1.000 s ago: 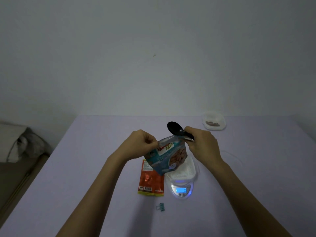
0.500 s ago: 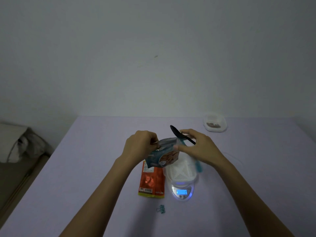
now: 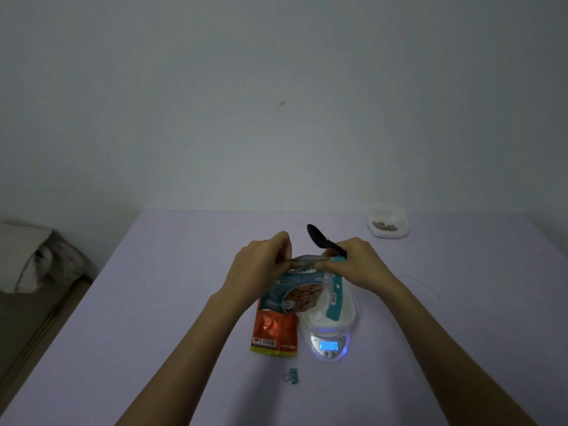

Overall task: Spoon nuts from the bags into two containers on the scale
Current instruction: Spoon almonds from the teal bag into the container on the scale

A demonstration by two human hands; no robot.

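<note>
A teal nut bag [image 3: 296, 295] hangs in the air over the table's middle. My left hand [image 3: 261, 265] pinches its top edge on the left side. My right hand [image 3: 358, 264] pinches the top edge on the right and also holds a black spoon [image 3: 322, 239], whose bowl points up and to the left. A teal strip from the bag's top dangles at the right. Below the bag a white container [image 3: 344, 315] sits on a small scale [image 3: 329, 345] with a lit blue display. An orange bag [image 3: 275, 333] lies flat to the left of the scale.
A second white container [image 3: 388, 224] with some nuts stands at the far right of the lilac table [image 3: 153, 302]. A small teal binder clip [image 3: 292, 376] lies near the front. Left of the table there is a bed with crumpled bedding [image 3: 37, 259].
The bag's top has been pulled apart between both hands. A teal strip now hangs down at the right. The bag tilted so that its front faces downward.
</note>
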